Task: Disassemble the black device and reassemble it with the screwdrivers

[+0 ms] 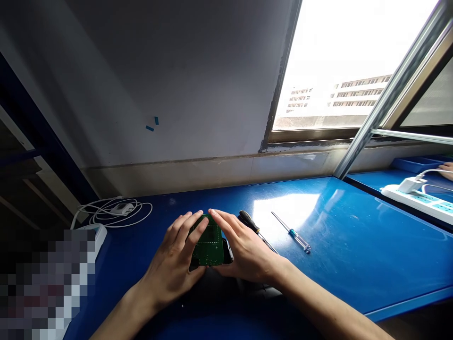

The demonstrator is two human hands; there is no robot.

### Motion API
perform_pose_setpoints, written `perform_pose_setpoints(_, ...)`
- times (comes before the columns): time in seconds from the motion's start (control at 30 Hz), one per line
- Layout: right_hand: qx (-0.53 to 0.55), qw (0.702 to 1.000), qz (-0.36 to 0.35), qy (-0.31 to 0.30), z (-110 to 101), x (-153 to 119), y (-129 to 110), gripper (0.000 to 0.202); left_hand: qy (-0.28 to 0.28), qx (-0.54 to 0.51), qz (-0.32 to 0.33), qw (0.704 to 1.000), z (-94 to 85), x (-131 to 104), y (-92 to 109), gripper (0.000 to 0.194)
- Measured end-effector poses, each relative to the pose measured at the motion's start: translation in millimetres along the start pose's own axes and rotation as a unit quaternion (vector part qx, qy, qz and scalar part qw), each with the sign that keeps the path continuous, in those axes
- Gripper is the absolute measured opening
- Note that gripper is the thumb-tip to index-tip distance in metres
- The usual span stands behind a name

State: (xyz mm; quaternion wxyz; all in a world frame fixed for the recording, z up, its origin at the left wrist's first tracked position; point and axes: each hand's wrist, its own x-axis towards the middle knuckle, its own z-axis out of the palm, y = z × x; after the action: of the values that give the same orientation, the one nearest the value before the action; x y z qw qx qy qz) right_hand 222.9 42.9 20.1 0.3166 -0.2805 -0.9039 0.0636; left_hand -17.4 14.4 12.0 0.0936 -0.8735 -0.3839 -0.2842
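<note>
A green circuit board is held between my two hands, low in the middle of the view. My left hand grips its left side, fingers over the top edge and thumb at the bottom. On the right side, my right hand has its fingertips at the top edge and its thumb near the lower edge. Black parts show behind and below the board, partly hidden by my hands. Beyond my right hand lies a black-handled screwdriver, its shaft partly covered. Further right is a screwdriver with a clear and blue handle.
White cables with an adapter lie at the back left of the blue table. A power strip sits at the right, near a blue tray and another person's hand. A metal post stands at the table's back.
</note>
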Motion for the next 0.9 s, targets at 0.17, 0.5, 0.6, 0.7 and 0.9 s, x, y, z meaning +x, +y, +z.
perform_pose_setpoints(0.17, 0.002, 1.0, -0.023, 0.009, -0.2, -1.8, -1.8, 0.131, 0.011, 0.015, 0.008, 1.0, -4.8, 2.7, 4.4, 0.091)
perform_pose_setpoints(0.5, 0.153, 0.985, -0.013, 0.079, 0.9, -4.1, -8.5, 0.117, 0.111, -0.213, -0.107, 0.965, -20.0, 4.6, 9.4, 0.101)
perform_pose_setpoints(0.6, 0.162, 0.986, -0.002, 0.051, -1.6, -4.5, -6.2, 0.11, 0.092, -0.329, -0.157, 0.926, -19.2, 2.9, 10.3, 0.106)
perform_pose_setpoints(0.7, 0.153, 0.988, 0.013, 0.026, -4.3, -5.2, -4.5, 0.101, 0.071, -0.419, -0.179, 0.887, -18.2, 2.0, 9.1, 0.112)
perform_pose_setpoints(0.9, 0.167, 0.986, 0.024, -0.007, -4.4, -4.1, -5.5, 0.097, 0.015, -0.512, -0.168, 0.842, -23.0, 5.1, 6.7, 0.117)
